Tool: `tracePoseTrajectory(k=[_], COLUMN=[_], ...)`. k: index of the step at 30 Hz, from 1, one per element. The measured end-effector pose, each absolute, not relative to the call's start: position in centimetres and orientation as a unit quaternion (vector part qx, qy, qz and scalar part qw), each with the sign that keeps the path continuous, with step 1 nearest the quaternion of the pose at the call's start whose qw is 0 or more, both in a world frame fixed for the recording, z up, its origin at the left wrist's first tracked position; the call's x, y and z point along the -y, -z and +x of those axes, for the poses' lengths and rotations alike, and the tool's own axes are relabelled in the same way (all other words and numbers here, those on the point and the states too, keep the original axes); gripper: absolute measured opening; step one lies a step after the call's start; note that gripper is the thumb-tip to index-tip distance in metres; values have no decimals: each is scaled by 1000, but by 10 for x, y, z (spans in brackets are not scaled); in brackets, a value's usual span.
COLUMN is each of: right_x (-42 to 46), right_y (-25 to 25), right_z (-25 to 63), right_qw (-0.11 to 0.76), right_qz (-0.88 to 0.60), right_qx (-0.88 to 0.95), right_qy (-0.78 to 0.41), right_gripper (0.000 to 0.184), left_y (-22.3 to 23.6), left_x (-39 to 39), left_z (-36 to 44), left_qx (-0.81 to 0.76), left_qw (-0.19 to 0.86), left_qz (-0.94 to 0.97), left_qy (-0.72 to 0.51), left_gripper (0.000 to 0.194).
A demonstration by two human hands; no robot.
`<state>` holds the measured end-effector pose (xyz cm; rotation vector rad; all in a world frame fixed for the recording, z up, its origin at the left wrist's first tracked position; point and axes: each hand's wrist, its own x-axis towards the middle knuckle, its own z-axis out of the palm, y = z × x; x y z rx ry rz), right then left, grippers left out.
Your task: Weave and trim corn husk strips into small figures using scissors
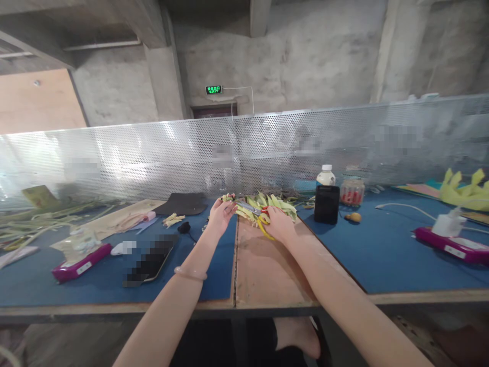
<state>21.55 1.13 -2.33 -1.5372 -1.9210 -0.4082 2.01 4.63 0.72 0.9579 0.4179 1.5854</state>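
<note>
My right hand (278, 224) grips a pair of scissors (263, 227) with yellow and red handles. Their metal blades point left, toward my left hand (222, 216). Between the fingers of that left hand is a small bunch of plant material (229, 197), greenish with a pinkish part; its exact kind is too small to make out. The blade tips reach close to this bunch, and whether they touch it I cannot tell. Just behind the scissors lies a pile of pale green, husk-like leaves (284, 205), partly covered by my right hand.
Left on the blue mat are a phone (155, 260), a purple power strip (82, 263) and a dark sheet (181, 204). To the right stand a black box-like object (326, 205), a white-capped bottle (326, 176), a jar (352, 192) and another purple strip (451, 245). A perforated metal screen (171, 153) runs behind.
</note>
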Motion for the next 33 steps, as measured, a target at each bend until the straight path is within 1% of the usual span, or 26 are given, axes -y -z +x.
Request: tracePoseTrajectory(k=[18, 23, 33], right_x=[-13, -11, -8], right_y=[24, 23, 20], right_z=[216, 215, 214], right_qw=[319, 315, 310], right_qz=[-587, -595, -604], right_qx=[727, 722, 717], right_qy=[158, 160, 159], right_gripper=[32, 35, 36], left_y=[-8, -8, -6], left_x=[-46, -47, -50], left_z=[19, 20, 21], left_qx=[-182, -193, -199], left_qw=[591, 590, 595], left_qz=[404, 401, 401], left_qy=[-673, -674, -667], left_gripper=[20, 13, 18])
